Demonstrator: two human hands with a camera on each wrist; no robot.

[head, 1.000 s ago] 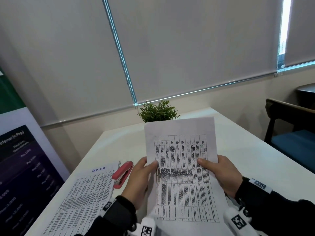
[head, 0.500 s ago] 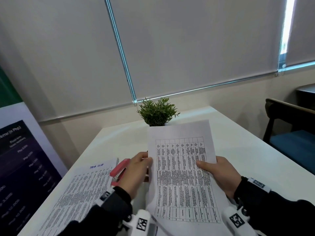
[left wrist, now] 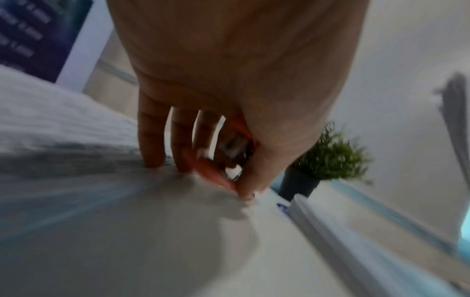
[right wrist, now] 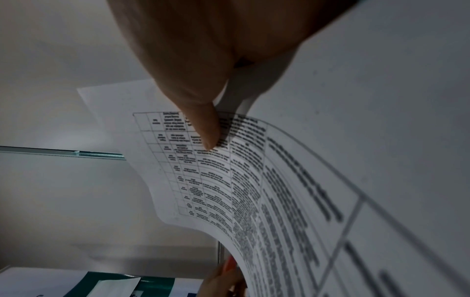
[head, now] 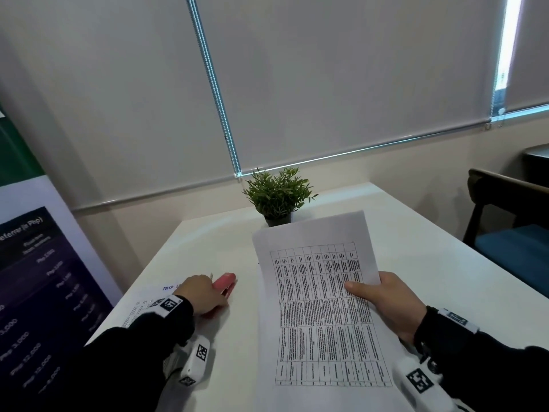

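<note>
1 container is on record: a small dark pot (head: 278,220) at the far edge of the white bench (head: 421,257), holding a green plant (head: 277,196) that stands upright. The lower front of the pot is cut off by the top edge of the printed paper (head: 320,310).

The right hand (head: 389,304) pinches the printed paper at its right edge, thumb (right wrist: 206,128) pressed on the printed grid and the other fingers out of sight beneath. The paper is lifted clear of the bench and bows downward along its length. The right wrist view suggests more than 1 leaf in the pinch, but the count cannot be confirmed.

The left hand (head: 202,297) is down on the bench, well apart from the paper, with its fingers curled round a red stapler (head: 226,285). In the left wrist view, which is blurred, the thumb and fingertips touch the bench surface with the stapler between them. From the head view only the front end of the stapler shows; the hand covers the remainder. Whether the stapler rests on the bench or is raised cannot be told.

A second printed sheet (head: 139,307) lies flat on the bench under and beside the left wrist, largely covered by the dark sleeve; its blue heading is too small to read.

A banner (head: 35,281) at far left and a chair with a blue seat (head: 514,248) at far right are each cut off by the frame. Grey roller blinds (head: 341,84) cover the window behind.
</note>
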